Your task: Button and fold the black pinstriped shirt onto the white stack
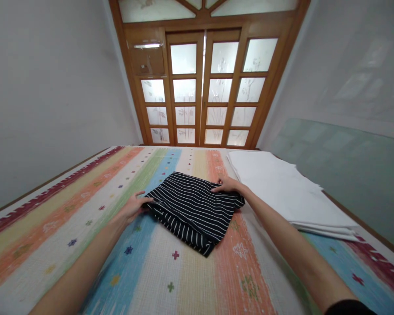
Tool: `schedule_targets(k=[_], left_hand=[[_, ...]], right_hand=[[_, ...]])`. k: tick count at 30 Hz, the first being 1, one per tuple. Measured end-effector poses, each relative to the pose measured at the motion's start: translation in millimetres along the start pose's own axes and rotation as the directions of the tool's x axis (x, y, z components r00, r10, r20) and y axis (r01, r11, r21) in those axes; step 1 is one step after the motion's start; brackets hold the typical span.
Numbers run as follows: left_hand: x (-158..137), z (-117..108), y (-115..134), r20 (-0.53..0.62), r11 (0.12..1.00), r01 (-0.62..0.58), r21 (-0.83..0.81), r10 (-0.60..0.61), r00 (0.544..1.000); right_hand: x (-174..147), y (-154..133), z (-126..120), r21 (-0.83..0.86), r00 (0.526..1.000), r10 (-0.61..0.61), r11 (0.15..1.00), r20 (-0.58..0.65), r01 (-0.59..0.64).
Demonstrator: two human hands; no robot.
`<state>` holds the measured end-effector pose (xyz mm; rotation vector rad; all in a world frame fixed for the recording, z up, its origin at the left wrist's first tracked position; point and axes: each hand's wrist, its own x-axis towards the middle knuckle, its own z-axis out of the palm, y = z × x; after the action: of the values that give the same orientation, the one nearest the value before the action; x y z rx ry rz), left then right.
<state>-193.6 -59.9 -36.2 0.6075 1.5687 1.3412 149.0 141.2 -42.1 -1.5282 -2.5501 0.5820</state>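
Observation:
A black cloth garment with thin white stripes lies folded in layers on the colourful striped bedspread. Its exact kind I cannot make out. At its left corner, my left hand pinches the fabric between thumb and fingers. My right hand grips the upper right edge, thumb on top and the other fingers partly hidden behind the cloth. Between the two hands the fabric spreads fairly flat, and its near edge shows a folded layer beneath, coming to a point toward me.
A stack of folded white sheets lies to the right, beside my right forearm. Beyond the bed's far edge stand wooden doors with frosted panes. Walls rise on the left and right, the right one having a pale green panel.

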Motion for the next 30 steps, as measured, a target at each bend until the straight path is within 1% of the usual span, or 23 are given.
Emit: schedule_targets(k=[1,2,4,6,8,10,11,12,14,16,18,21,23,26,28,30], left_hand=[[3.8,5.0,2.0,-0.042,0.997,-0.026,-0.072,0.023,0.999],[6.7,10.2,3.6,-0.057,0.990,-0.042,-0.136,0.034,0.998],[9.9,20.2,5.4,-0.016,0.979,-0.013,-0.202,0.010,1.000],[9.6,28.2,4.2,0.061,0.983,0.050,-0.175,-0.040,0.997],[6.9,33.8,0.4,0.103,0.990,0.075,-0.117,-0.063,0.993],[2.9,37.2,-4.2,0.110,0.996,0.040,-0.078,-0.031,0.994],[0.8,38.4,-5.9,0.112,0.998,0.005,-0.057,0.001,0.994],[-1.4,39.4,-7.0,0.122,0.999,-0.039,-0.031,0.042,0.992],[-5.2,41.4,-5.9,0.168,0.990,-0.137,0.031,0.130,0.977],[-8.3,44.1,-0.7,0.224,0.973,-0.206,0.100,0.180,0.958],[-10.7,47.6,6.7,0.249,0.959,-0.212,0.189,0.162,0.955],[-12.5,52.2,14.8,0.253,0.938,-0.138,0.319,0.057,0.966],[-11.7,53.6,15.3,0.248,0.925,-0.123,0.358,0.032,0.968],[-6.4,53.4,11.0,0.240,0.916,-0.163,0.367,0.076,0.968],[-0.4,53.3,8.8,0.201,0.919,-0.187,0.347,0.122,0.972],[6.0,55.2,8.9,0.124,0.933,-0.200,0.299,0.170,0.978]], right_hand=[[-4.3,0.3,-1.2,-0.007,0.999,0.026,1.000,0.032,-0.026],[-9.1,0.5,-2.4,-0.005,0.996,0.046,0.999,0.070,-0.045],[-20.3,1.0,-5.4,0.029,0.987,0.069,0.997,0.148,-0.074],[-33.2,1.8,-8.9,0.089,0.968,0.101,0.988,0.231,-0.124],[-46.6,2.9,-12.2,0.156,0.921,0.147,0.964,0.360,-0.215],[-57.9,3.9,-14.3,0.238,0.862,0.154,0.924,0.482,-0.299],[-62.0,4.2,-14.7,0.291,0.852,0.141,0.901,0.505,-0.322],[-64.7,4.3,-14.6,0.350,0.861,0.124,0.878,0.493,-0.327],[-65.9,3.7,-12.6,0.466,0.911,0.110,0.831,0.398,-0.304],[-62.6,2.4,-8.8,0.542,0.943,0.124,0.792,0.308,-0.281],[-57.3,0.6,-4.5,0.580,0.954,0.146,0.766,0.263,-0.278],[-50.4,-2.8,1.3,0.624,0.963,0.150,0.737,0.223,-0.260],[-47.8,-4.8,4.3,0.679,0.968,0.132,0.692,0.213,-0.244],[-45.9,-5.9,8.0,0.752,0.963,0.135,0.603,0.232,-0.266],[-45.2,-5.1,10.4,0.752,0.952,0.136,0.586,0.275,-0.301],[-45.0,-4.0,12.8,0.745,0.942,0.108,0.586,0.317,-0.318]])
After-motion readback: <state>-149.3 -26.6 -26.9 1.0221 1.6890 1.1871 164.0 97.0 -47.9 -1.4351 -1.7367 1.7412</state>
